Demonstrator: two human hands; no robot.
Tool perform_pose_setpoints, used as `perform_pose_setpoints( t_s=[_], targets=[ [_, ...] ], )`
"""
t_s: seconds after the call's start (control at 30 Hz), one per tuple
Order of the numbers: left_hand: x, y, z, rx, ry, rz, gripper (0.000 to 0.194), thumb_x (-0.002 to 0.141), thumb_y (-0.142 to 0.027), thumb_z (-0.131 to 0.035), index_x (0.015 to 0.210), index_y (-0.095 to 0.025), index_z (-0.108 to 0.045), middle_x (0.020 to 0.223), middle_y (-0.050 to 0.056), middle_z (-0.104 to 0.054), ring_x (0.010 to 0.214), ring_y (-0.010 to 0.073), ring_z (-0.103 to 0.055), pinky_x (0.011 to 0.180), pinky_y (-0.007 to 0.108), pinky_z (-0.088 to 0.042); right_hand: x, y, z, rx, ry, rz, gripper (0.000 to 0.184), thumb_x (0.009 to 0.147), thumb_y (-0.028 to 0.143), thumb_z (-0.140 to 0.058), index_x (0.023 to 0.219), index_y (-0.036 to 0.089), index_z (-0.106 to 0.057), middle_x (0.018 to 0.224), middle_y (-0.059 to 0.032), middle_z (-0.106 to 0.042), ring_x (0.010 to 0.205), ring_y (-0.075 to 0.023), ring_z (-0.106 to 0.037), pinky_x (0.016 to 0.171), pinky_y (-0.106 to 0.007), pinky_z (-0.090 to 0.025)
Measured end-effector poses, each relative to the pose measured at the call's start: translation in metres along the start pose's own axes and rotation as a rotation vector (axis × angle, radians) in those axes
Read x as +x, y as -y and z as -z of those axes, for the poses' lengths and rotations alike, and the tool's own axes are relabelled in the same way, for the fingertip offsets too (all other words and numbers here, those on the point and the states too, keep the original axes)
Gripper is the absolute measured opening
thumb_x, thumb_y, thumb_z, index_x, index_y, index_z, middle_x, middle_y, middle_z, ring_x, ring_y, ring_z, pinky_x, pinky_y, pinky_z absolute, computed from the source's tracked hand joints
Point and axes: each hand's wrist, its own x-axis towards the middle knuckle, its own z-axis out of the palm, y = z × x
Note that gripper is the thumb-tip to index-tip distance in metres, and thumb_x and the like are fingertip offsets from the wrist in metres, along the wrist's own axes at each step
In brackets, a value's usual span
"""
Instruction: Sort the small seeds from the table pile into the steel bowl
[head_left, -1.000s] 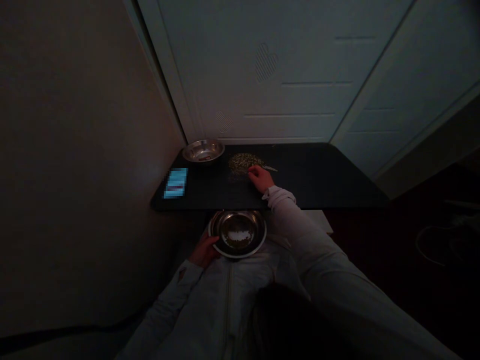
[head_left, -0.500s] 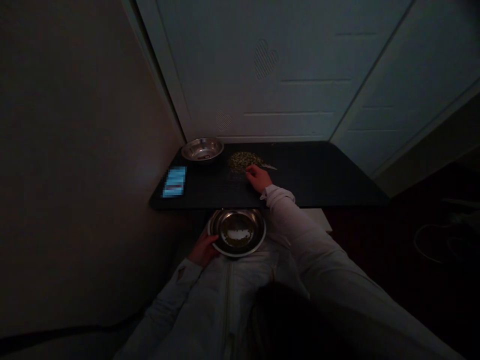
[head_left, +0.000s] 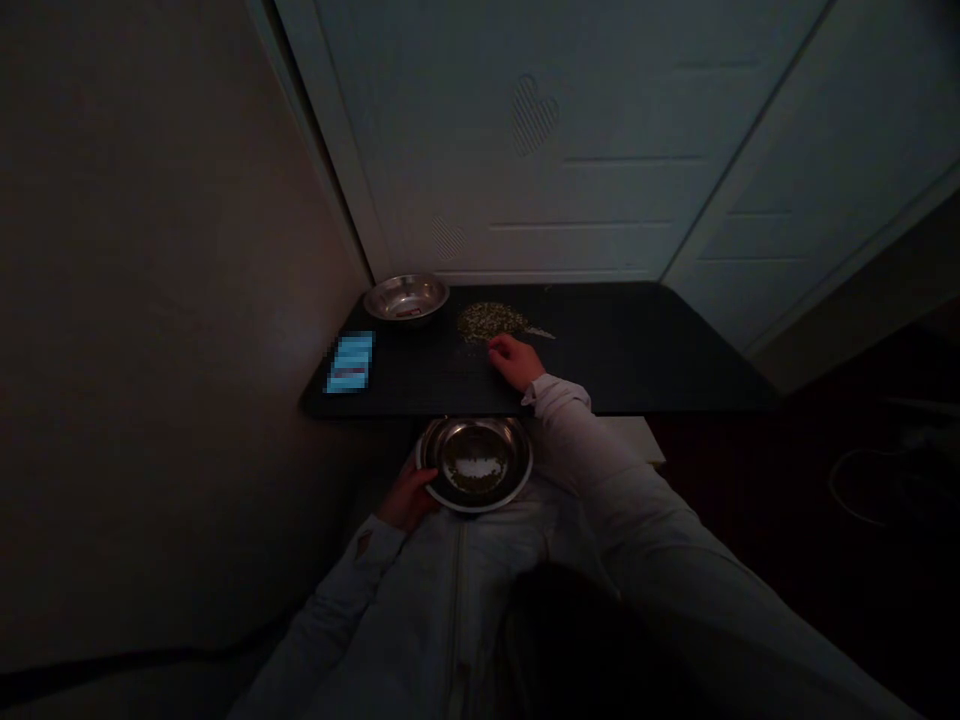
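My left hand (head_left: 409, 497) grips the left rim of a steel bowl (head_left: 517, 480) just below the table's front edge, its thumb over the rim. Small greenish bits, too dim to identify, lie in the bottom of that bowl. On the dark table (head_left: 637, 350), my right hand (head_left: 516, 362) has its fingers curled together at the near edge of a pile of small green and pale bits (head_left: 489, 321). Whether anything is between those fingertips is too small to see. A pale pointed strip (head_left: 538, 332) sticks out from the right side of the pile.
A second steel bowl (head_left: 406, 298) stands at the table's back left corner. In front of it lies a phone with a lit, blurred screen (head_left: 350, 362). A white panel with heart patterns (head_left: 450, 120) rises behind the table, and a wall (head_left: 165, 300) borders the left. The room is dim.
My right hand has shifted slightly left and toward me along the pile's near edge. My left hand and the bowl it holds stay in place.
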Motion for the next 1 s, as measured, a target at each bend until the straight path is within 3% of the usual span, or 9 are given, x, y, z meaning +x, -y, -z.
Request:
perform_pose_setpoints(
  t_s=[0.3, 0.7, 0.9, 1.0],
  targets=[
    [-0.0006, -0.0009, -0.0012, 0.019, -0.013, 0.002, 0.059, 0.057, -0.018, -0.067, 0.114, -0.02, -0.051, 0.088, 0.005, -0.066, 0.081, 0.0244, -0.061, 0.061, 0.031, -0.049, -0.0047, 0.0008, -0.0002, 0.041, 0.012, 0.011, 0.02, 0.074, 0.026, -0.047, 0.089, 0.018, -0.057, 0.072, 0.0003, -0.062, 0.065, -0.0117, -0.054, 0.067, -0.025, -0.041],
    [-0.0011, -0.001, -0.0014, -0.023, 0.025, -0.01, 0.066, 0.059, -0.017, -0.066, 0.121, -0.022, -0.046, 0.099, 0.007, -0.064, 0.093, 0.0269, -0.058, 0.072, 0.034, -0.049, -0.0074, 0.003, 0.0018, 0.126, 0.011, -0.024, 0.018, 0.073, 0.025, -0.048, 0.086, 0.017, -0.057, 0.069, 0.0009, -0.061, 0.064, -0.0114, -0.054, 0.067, -0.025, -0.041],
    [-0.0015, -0.0009, -0.0017, 0.019, 0.023, 0.001, 0.058, 0.059, -0.02, -0.067, 0.115, -0.019, -0.05, 0.087, 0.006, -0.066, 0.081, 0.0248, -0.061, 0.066, 0.032, -0.049, -0.0083, 0.0037, 0.0018, 0.098, 0.018, -0.013, 0.017, 0.073, 0.025, -0.048, 0.084, 0.017, -0.057, 0.068, 0.0009, -0.06, 0.064, -0.0114, -0.054, 0.066, -0.025, -0.041],
    [-0.0019, -0.0015, -0.0021, 0.017, 0.036, -0.006, 0.058, 0.059, -0.02, -0.067, 0.115, -0.02, -0.05, 0.09, 0.006, -0.065, 0.083, 0.0247, -0.061, 0.066, 0.032, -0.049, -0.0086, 0.0033, 0.0018, 0.093, 0.03, -0.012, 0.016, 0.072, 0.025, -0.049, 0.084, 0.018, -0.057, 0.068, 0.0015, -0.061, 0.063, -0.0112, -0.054, 0.065, -0.025, -0.041]
  ],
)
